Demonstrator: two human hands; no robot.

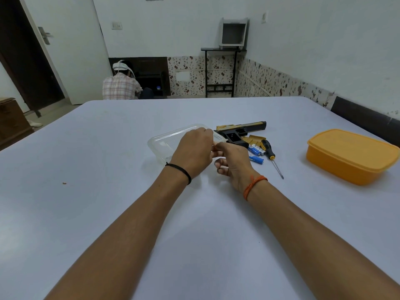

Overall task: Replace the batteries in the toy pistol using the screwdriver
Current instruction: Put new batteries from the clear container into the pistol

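Pinching one small clear packet [218,138] — both hands' fingers clamped on it — print unreadable.

Table [86,213]: fills lower and middle frame.
Clear container [171,138]: centre of frame, on table, partly behind left hand [193,152].
Right hand [232,163]: just right of left hand, touching it.
Toy pistol [240,133]: right of container, behind right hand.
Batteries [256,152]: in front of pistol, right of right hand.
Screwdriver [271,155]: just right of batteries.
Lidded box [350,155]: far right of frame, well apart from screwdriver.
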